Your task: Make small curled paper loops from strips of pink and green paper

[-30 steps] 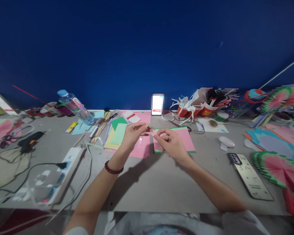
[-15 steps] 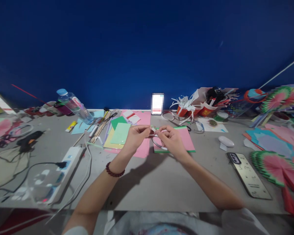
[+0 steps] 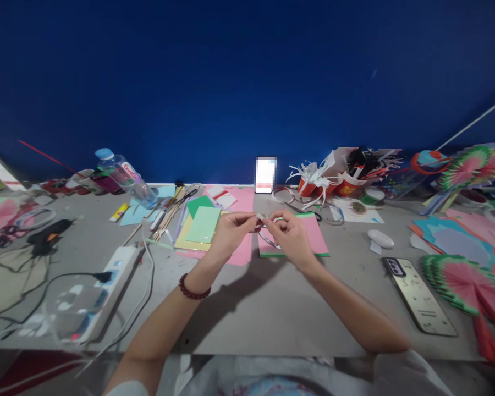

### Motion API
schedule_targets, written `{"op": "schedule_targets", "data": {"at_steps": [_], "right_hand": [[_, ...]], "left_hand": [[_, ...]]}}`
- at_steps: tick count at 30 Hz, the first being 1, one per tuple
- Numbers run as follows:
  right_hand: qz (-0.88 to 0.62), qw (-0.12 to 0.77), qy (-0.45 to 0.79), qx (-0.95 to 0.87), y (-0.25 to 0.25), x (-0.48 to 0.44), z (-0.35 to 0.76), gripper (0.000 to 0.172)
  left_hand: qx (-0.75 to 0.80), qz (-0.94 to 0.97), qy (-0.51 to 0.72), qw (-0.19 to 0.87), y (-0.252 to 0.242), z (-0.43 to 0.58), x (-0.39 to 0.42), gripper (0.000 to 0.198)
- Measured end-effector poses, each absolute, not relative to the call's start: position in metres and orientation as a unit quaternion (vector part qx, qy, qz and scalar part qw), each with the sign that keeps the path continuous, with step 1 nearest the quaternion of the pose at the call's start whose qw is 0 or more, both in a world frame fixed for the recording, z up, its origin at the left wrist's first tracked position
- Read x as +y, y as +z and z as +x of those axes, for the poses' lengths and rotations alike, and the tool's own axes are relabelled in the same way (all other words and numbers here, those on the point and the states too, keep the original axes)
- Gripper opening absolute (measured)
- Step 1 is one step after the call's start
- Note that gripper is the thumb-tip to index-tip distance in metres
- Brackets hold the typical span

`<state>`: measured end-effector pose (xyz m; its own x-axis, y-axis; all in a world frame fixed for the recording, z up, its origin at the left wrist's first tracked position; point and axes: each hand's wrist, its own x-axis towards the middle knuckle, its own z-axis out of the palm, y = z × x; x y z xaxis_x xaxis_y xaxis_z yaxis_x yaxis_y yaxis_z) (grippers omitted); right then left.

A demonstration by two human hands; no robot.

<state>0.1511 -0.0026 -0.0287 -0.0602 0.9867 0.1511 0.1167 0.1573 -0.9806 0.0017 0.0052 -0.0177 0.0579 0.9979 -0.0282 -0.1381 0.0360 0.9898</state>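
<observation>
My left hand (image 3: 234, 230) and my right hand (image 3: 286, 235) meet over the middle of the table, fingertips almost touching. Between them is the small pale end of a tape strip (image 3: 260, 216), with thumbs and forefingers of both hands pinching around it. A thin roll of tape (image 3: 267, 238), seen as a pale ring, hangs by my right fingers and is partly hidden behind them. Below the hands lies a pink sheet with green edges (image 3: 312, 234). Left of it are a larger pink sheet (image 3: 244, 248) and a light green sheet (image 3: 203, 224).
A lit phone (image 3: 265, 175) leans on the blue wall. At left are a power strip (image 3: 107, 291), a plastic bottle (image 3: 127, 177) and wooden sticks (image 3: 170, 212). To the right lie another phone (image 3: 419, 297), a white mouse-shaped object (image 3: 381, 238), red paper cups (image 3: 350, 186) and a folded paper fan (image 3: 466, 283).
Both hands have barely moved. My left fingertips have shifted slightly right, nearer to my right fingertips, and the tape ring has turned a little.
</observation>
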Motion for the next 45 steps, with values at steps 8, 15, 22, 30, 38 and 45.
{"op": "schedule_targets", "data": {"at_steps": [8,15,22,30,38,45], "right_hand": [[-0.477,0.494,0.440,-0.579,-0.0313,-0.0015,0.1513,0.032],[-0.477,0.495,0.438,-0.579,-0.0315,-0.0008,0.1516,0.032],[-0.478,0.495,0.431,-0.584,-0.0333,0.0004,0.1520,0.033],[-0.482,0.495,0.424,-0.586,-0.0345,0.0008,0.1523,0.032],[-0.485,0.494,0.419,-0.587,-0.0321,0.0003,0.1521,0.032],[-0.483,0.493,0.417,-0.591,-0.0334,0.0010,0.1527,0.034]], "left_hand": [[0.449,0.467,0.514,0.562,-0.0179,0.0011,0.0034,0.021],[0.451,0.465,0.515,0.562,-0.0134,0.0030,0.0020,0.022],[0.444,0.474,0.518,0.557,-0.0157,0.0028,0.0018,0.022],[0.443,0.475,0.514,0.560,-0.0147,0.0027,0.0018,0.023],[0.443,0.467,0.517,0.564,-0.0140,0.0027,0.0011,0.022],[0.444,0.461,0.519,0.566,-0.0141,0.0027,0.0018,0.024]]}}
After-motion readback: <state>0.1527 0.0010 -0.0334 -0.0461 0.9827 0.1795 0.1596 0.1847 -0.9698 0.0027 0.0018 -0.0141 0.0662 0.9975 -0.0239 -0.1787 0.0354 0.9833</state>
